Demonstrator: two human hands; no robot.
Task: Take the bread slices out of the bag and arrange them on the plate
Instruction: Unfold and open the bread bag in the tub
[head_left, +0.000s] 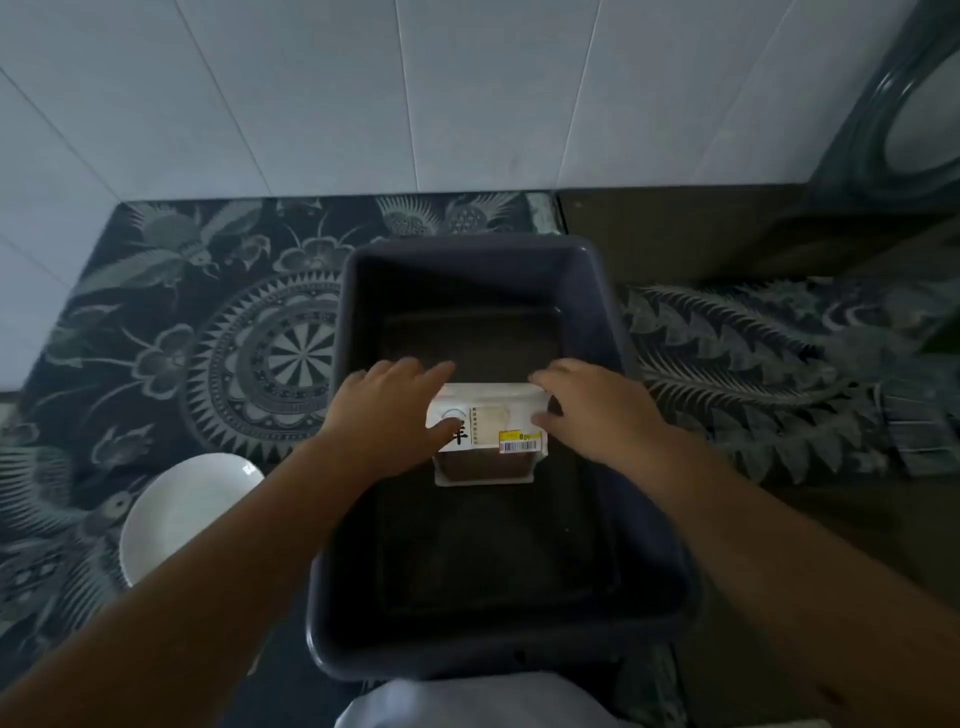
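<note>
Two hands reach into a dark plastic tub (597, 291) on the bench (156, 312). The left hand (387, 410) and the right hand (597, 410) grip the two sides of a bread bag (488, 434), fingers curled over its far top edge and thumbs on its labelled face. The bag stands near the middle of the tub, apart from all four walls, with bare floor in front and behind it. A white plate (182, 514) sits outside the tub's left wall, near its front corner, partly hidden by the left forearm. Patterned cloth lies open beyond the plate, up to the tiled wall (311, 93).
</note>
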